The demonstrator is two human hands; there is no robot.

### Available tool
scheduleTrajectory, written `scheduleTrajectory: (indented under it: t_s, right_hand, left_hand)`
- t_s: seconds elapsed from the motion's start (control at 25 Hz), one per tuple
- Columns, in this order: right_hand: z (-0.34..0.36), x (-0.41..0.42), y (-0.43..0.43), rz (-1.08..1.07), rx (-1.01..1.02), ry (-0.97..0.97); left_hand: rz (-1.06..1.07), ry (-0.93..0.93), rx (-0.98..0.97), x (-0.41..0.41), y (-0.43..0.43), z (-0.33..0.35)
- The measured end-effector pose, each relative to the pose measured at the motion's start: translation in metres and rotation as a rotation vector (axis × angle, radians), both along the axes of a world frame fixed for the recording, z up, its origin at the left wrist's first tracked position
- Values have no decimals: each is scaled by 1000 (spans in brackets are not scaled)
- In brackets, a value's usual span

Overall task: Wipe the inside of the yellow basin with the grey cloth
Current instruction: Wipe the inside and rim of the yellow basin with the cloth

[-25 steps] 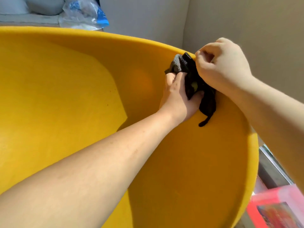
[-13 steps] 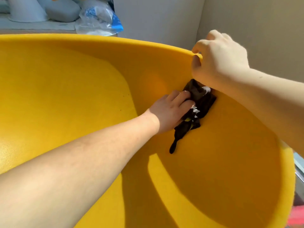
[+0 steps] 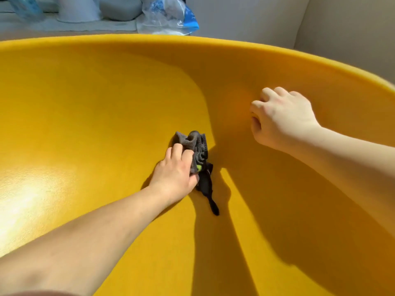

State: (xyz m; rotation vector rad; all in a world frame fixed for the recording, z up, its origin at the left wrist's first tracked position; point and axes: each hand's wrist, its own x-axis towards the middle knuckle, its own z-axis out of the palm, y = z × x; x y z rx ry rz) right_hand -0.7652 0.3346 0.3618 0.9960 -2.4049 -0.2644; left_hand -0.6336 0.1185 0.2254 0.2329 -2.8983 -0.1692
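Observation:
The big yellow basin (image 3: 89, 107) fills nearly the whole view, its rim arcing across the top. My left hand (image 3: 174, 174) is deep inside it and grips the bunched grey cloth (image 3: 197, 146), pressing it onto the basin's inner surface; a dark tail of the cloth trails toward me. My right hand (image 3: 280, 118) hovers at the right inner wall below the rim, fingers curled into a loose fist with nothing in it. Whether it touches the wall I cannot tell.
Beyond the far rim lie a clear plastic bag with blue print (image 3: 168, 16) and pale rounded objects (image 3: 96, 7) on a ledge. A grey wall corner (image 3: 299, 20) rises at the upper right. Sunlight glares on the basin's left side.
My left hand has dragged the cloth down from near the rim to lower inside the basin. My right hand has left the rim and cloth and now sits lower, inside the wall.

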Motion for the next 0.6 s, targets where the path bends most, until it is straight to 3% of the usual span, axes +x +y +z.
scheduleTrajectory:
  t_s: [0.08,0.16,0.28,0.36,0.48,0.6]
  right_hand:
    - [3,4,-5,51,14,12]
    - [20,5,4,-3,32,82]
    - [47,11,40,-240,58,215]
    - [61,20,75,-337,8,236]
    - [73,28,117,-376,-173,145]
    - [80,33,133,-363,-392,-18]
  left_hand:
    - [-175,-26,-104,-16,-22,24]
    - [-86,76,-162,-43,-36,51]
    - [234,250,133,-79,-9,80]
    - [287,282,403,-99,39,93]
    - [132,264,621,-118,120,117]
    - [-113,267,645,-111,180,146]
